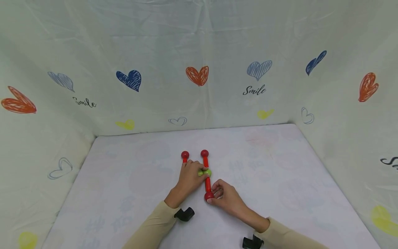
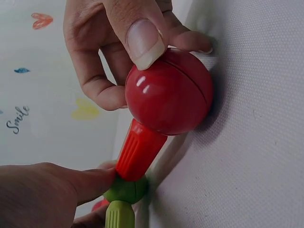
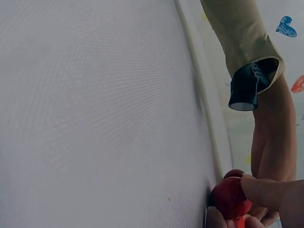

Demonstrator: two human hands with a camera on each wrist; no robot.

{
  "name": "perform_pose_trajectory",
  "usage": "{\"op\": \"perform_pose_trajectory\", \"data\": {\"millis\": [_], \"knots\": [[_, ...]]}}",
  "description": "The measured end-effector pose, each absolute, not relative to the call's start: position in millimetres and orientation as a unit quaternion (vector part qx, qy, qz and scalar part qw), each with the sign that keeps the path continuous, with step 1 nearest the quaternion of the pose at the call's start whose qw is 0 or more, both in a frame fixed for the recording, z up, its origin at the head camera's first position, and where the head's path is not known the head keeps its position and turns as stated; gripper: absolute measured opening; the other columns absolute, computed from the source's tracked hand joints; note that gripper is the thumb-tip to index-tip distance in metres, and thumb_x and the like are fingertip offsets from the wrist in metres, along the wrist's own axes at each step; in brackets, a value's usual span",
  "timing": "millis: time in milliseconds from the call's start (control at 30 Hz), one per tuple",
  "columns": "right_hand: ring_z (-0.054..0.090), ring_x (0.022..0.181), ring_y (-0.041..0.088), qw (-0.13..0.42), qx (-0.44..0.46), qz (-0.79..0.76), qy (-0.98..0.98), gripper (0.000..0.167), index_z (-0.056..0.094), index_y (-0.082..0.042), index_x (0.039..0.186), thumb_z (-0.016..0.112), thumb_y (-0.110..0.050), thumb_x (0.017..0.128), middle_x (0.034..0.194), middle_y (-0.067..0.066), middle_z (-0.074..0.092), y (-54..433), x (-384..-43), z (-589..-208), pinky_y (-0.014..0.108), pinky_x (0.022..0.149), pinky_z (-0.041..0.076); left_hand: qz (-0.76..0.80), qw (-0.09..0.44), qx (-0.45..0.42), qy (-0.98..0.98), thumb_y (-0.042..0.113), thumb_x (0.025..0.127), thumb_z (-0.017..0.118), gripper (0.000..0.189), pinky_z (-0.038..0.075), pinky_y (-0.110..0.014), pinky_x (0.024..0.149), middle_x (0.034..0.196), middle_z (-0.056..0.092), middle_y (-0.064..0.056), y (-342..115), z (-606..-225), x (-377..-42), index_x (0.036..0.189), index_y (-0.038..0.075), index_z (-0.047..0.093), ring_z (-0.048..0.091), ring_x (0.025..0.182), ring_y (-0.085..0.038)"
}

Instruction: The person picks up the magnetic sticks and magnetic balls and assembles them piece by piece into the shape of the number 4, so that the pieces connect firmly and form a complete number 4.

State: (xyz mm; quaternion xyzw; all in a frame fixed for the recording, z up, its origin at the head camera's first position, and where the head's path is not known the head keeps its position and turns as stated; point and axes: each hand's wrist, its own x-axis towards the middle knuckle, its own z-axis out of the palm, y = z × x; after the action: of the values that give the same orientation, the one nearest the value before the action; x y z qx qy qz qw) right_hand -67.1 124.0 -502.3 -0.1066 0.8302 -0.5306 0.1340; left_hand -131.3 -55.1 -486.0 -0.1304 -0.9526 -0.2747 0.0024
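Note:
A connected toy figure of red and green rods and balls lies on the white table. My left hand (image 1: pixel 188 177) grips it at the green ball (image 1: pixel 208 172), covering much of the green rod (image 1: pixel 200 173). Below that ball, a red rod (image 1: pixel 207 185) runs to a dark red ball (image 1: pixel 209 196). My right hand (image 1: pixel 229 199) pinches this red ball, its thumb (image 2: pixel 145 45) pressing on top in the left wrist view. Two more red balls, one on the left (image 1: pixel 185 154) and one on the right (image 1: pixel 204 153), stand at the far ends of red rods.
The white table (image 1: pixel 264 166) surrounds the figure on all sides. Behind it and at both sides hangs a pale sheet (image 1: pixel 161 100) printed with hearts and "Smile". Black wrist cameras, the left one (image 1: pixel 185 214) and the right one (image 1: pixel 252 242), jut from beige sleeves.

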Motion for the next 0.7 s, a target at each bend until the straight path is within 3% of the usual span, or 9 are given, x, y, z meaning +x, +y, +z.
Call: {"op": "perform_pose_trajectory", "data": {"millis": [467, 700], "knots": [[0.068, 0.085, 0.017, 0.129, -0.123, -0.527, 0.831, 0.035, 0.063, -0.001, 0.109, 0.087, -0.003, 0.084, 0.099, 0.006, 0.069, 124.9, -68.3, -501.2, 0.021, 0.070, 0.055, -0.260, 0.017, -0.143, -0.955, 0.022, 0.087, 0.089, 0.026, 0.043, -0.041, 0.087, 0.100, 0.075, -0.004, -57.7, -489.4, -133.3, 0.110, 0.011, 0.083, 0.057, 0.094, -0.021], [0.070, 0.085, 0.016, 0.120, -0.121, -0.534, 0.828, 0.031, 0.064, -0.001, 0.109, 0.085, -0.005, 0.087, 0.101, 0.007, 0.072, 135.8, -70.2, -500.2, 0.023, 0.073, 0.056, -0.253, 0.040, -0.160, -0.953, 0.026, 0.088, 0.088, 0.034, 0.047, -0.047, 0.092, 0.110, 0.073, -0.007, -62.9, -490.6, -127.5, 0.118, 0.011, 0.080, 0.063, 0.100, -0.026]]}}
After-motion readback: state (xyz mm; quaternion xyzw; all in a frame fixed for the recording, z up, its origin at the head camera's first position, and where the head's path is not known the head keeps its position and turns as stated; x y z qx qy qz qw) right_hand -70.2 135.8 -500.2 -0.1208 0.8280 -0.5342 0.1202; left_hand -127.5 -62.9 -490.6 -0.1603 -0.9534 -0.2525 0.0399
